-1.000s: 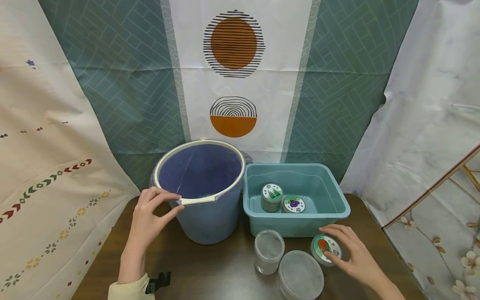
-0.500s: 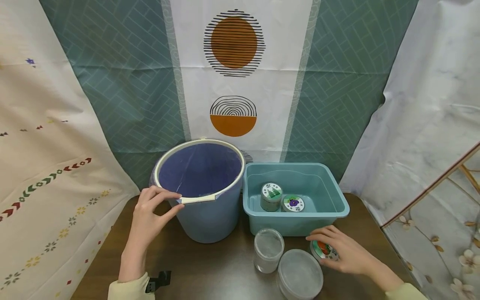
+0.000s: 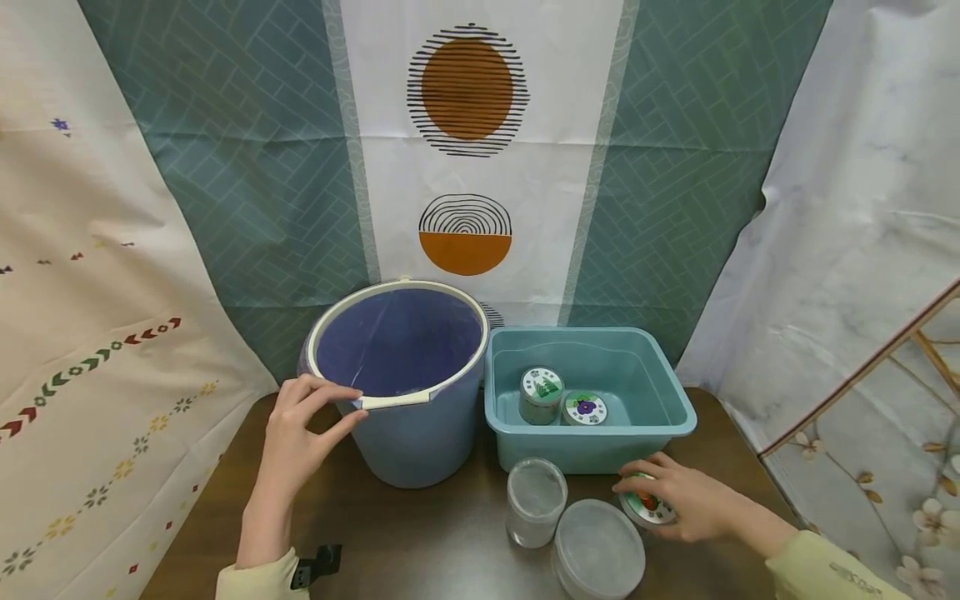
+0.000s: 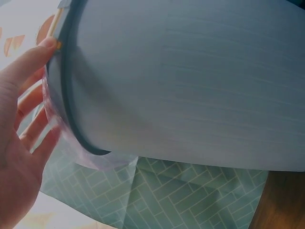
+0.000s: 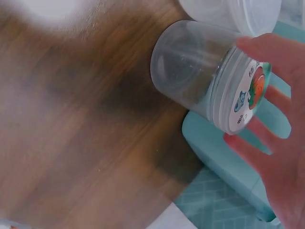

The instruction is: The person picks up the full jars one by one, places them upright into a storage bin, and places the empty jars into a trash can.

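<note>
My left hand (image 3: pixel 298 429) pinches the cream rim (image 3: pixel 397 402) of a blue trash can (image 3: pixel 423 450) lined with a thin bag. In the left wrist view the thumb presses the rim from outside. My right hand (image 3: pixel 693 500) grips the lid of a clear plastic jar (image 5: pixel 186 67), whose round label shows a red-orange fruit picture. Thumb and fingers lie on opposite sides of that lid, and the jar stands on the table. Just left of it are a wide clear jar (image 3: pixel 600 550) and a narrower clear jar (image 3: pixel 536 500), both with plain lids.
A teal plastic basin (image 3: pixel 592 450) sits behind the jars, right of the trash can. Inside it are a jar with a green-leaf label (image 3: pixel 542 396) and a jar with a purple-flower label (image 3: pixel 585 408). Patterned cloths hang around the brown table (image 3: pixel 427 542).
My right hand has shifted slightly left and closed in around the lid of the fruit-label jar. The left hand keeps its pinch on the trash can rim.
</note>
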Demonstrator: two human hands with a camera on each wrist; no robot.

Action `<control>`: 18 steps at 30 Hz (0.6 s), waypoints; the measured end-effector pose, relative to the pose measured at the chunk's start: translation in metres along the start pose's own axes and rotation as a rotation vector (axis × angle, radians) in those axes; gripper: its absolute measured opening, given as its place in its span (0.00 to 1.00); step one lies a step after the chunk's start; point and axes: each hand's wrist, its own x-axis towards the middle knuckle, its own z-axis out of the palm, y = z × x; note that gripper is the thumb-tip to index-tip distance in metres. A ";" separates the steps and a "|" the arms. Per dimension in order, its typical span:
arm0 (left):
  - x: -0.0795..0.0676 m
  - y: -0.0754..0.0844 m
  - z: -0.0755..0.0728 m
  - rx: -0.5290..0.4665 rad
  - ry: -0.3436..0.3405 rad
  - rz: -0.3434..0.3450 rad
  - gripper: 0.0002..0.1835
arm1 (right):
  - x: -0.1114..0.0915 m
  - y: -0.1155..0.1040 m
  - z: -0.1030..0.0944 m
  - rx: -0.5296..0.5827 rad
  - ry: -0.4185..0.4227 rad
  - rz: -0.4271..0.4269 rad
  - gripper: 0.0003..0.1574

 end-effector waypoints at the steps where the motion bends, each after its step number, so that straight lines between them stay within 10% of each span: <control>1: 0.000 0.000 0.000 -0.003 0.002 0.001 0.24 | 0.000 0.001 0.000 0.013 -0.019 0.000 0.43; 18: -0.001 -0.001 -0.001 -0.003 -0.022 -0.015 0.21 | 0.009 0.001 -0.020 -0.011 -0.140 0.055 0.43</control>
